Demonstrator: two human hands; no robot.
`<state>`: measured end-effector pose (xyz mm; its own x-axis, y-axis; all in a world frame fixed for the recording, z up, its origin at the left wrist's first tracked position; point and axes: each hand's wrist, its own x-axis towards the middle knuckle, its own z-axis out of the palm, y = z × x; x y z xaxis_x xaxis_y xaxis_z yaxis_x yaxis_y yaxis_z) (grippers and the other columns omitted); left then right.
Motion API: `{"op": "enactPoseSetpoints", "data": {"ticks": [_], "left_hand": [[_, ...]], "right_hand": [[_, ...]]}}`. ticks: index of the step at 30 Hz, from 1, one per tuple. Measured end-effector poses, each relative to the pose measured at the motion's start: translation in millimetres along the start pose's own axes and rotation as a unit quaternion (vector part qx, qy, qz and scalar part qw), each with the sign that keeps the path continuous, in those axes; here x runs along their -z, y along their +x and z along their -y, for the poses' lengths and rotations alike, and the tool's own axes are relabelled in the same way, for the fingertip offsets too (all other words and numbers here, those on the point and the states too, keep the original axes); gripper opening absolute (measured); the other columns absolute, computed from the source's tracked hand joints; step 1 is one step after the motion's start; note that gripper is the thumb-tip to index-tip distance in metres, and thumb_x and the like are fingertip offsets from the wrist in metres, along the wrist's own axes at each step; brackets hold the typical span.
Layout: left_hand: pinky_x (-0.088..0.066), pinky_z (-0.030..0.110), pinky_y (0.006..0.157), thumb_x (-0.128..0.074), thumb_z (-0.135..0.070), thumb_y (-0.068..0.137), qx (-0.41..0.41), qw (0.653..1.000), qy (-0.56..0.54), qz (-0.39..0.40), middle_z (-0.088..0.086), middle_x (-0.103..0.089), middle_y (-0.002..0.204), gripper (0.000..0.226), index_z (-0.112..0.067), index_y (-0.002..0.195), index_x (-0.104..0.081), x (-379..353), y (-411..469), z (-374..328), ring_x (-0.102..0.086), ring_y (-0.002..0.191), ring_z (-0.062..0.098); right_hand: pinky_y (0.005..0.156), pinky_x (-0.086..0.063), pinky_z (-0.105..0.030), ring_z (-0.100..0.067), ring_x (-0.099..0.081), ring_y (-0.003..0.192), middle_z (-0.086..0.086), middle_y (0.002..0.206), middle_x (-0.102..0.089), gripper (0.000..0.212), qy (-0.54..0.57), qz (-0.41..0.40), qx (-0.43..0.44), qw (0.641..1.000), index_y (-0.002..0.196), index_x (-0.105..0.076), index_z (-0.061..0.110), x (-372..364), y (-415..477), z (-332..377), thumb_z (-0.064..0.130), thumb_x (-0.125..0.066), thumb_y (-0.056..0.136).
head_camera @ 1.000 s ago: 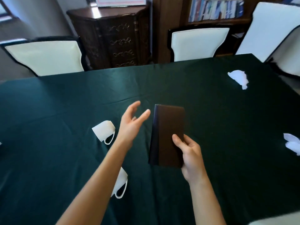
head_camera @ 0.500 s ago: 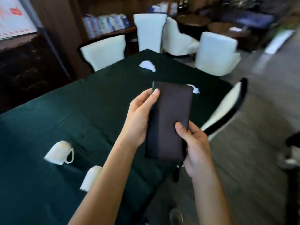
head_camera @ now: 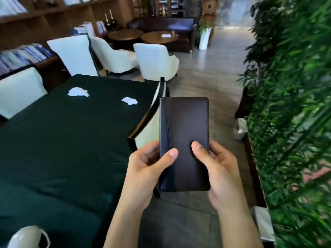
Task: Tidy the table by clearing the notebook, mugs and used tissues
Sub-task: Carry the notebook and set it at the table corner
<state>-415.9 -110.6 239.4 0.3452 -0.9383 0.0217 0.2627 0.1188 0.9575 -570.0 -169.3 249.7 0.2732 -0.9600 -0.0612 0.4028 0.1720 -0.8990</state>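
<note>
A closed dark brown notebook (head_camera: 186,133) is held upright in the air, off the right side of the green-clothed table (head_camera: 62,140). My left hand (head_camera: 145,169) grips its lower left edge with the thumb on the cover. My right hand (head_camera: 218,169) grips the lower right edge, thumb also on the cover. Two crumpled white tissues (head_camera: 78,91) (head_camera: 129,101) lie on the far part of the table. A white mug (head_camera: 28,237) lies tipped at the bottom left corner of the view.
A black-framed white chair (head_camera: 148,126) stands tucked at the table's right side, just behind the notebook. More white chairs (head_camera: 155,61) and round wooden tables stand beyond. A wall of green plants (head_camera: 290,104) lines the right. Tiled floor lies between.
The view has swung right, away from the table towards the floor and plants. My left hand joined the right on the notebook, which now sits beyond the table's edge.
</note>
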Motion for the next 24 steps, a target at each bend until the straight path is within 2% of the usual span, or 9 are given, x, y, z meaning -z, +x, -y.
{"op": "enactPoseSetpoints", "data": {"ticks": [5, 9, 14, 17, 21, 24], "left_hand": [[-0.064, 0.031, 0.081, -0.088, -0.027, 0.079, 0.055, 0.996, 0.021, 0.071, 0.011, -0.083, 0.113, 0.039, -0.017, 0.116, -0.082, -73.7, -16.0, 24.5, -0.081, 0.102, 0.027], [-0.065, 0.030, 0.079, -0.095, -0.037, 0.069, 0.079, 0.989, 0.063, 0.109, 0.009, -0.084, 0.111, 0.048, -0.022, 0.113, -0.082, -118.5, -15.5, 28.7, -0.081, 0.102, 0.028], [-0.065, 0.033, 0.084, -0.087, -0.027, 0.075, 0.056, 0.990, 0.073, 0.109, 0.009, -0.084, 0.111, 0.037, -0.022, 0.111, -0.082, -158.2, -8.3, 37.1, -0.081, 0.104, 0.028], [-0.066, 0.035, 0.083, -0.086, -0.029, 0.075, 0.054, 0.991, 0.070, 0.098, 0.010, -0.084, 0.109, 0.035, -0.021, 0.108, -0.083, -170.6, -0.3, 41.8, -0.081, 0.103, 0.029], [-0.067, 0.043, 0.087, -0.086, -0.032, 0.076, 0.051, 0.992, 0.069, 0.089, 0.011, -0.084, 0.107, 0.032, -0.020, 0.105, -0.083, -177.8, 21.4, 49.7, -0.080, 0.102, 0.031], [-0.067, 0.039, 0.084, -0.086, -0.033, 0.076, 0.053, 0.992, 0.070, 0.089, 0.011, -0.084, 0.106, 0.031, -0.019, 0.104, -0.083, -180.9, 42.4, 55.5, -0.080, 0.101, 0.033]], "right_hand": [[0.077, -0.064, -0.034, -0.027, -0.079, 0.101, -0.010, 0.109, -0.082, 0.022, 0.011, -0.035, -0.003, 0.999, 0.108, -0.082, 0.018, 75.9, -8.6, 35.2, 0.023, -0.080, 0.086], [0.078, -0.064, -0.035, -0.027, -0.079, 0.102, -0.009, 0.110, -0.082, 0.023, 0.009, -0.043, -0.008, 0.999, 0.109, -0.081, 0.019, 121.3, -11.8, 58.7, 0.025, -0.075, 0.087], [0.079, -0.063, -0.029, -0.025, -0.078, 0.105, -0.009, 0.113, -0.082, 0.020, 0.012, -0.025, 0.007, 1.000, 0.111, -0.080, 0.019, 158.1, -9.3, 74.8, 0.020, -0.073, 0.093], [0.082, -0.062, -0.027, -0.025, -0.078, 0.107, -0.009, 0.113, -0.082, 0.022, -0.017, -0.016, 0.015, 1.000, 0.112, -0.079, 0.018, 178.6, -6.7, 78.8, 0.020, -0.075, 0.090], [0.088, -0.062, -0.029, -0.025, -0.077, 0.108, -0.010, 0.112, -0.082, 0.029, -0.043, -0.011, 0.003, 0.999, 0.112, -0.079, 0.017, 196.9, 2.7, 78.7, 0.020, -0.079, 0.084], [0.088, -0.062, -0.029, -0.025, -0.078, 0.106, -0.011, 0.110, -0.082, 0.031, -0.044, -0.020, 0.000, 0.999, 0.112, -0.079, 0.014, 200.2, 18.4, 78.5, 0.017, -0.080, 0.082]]}}
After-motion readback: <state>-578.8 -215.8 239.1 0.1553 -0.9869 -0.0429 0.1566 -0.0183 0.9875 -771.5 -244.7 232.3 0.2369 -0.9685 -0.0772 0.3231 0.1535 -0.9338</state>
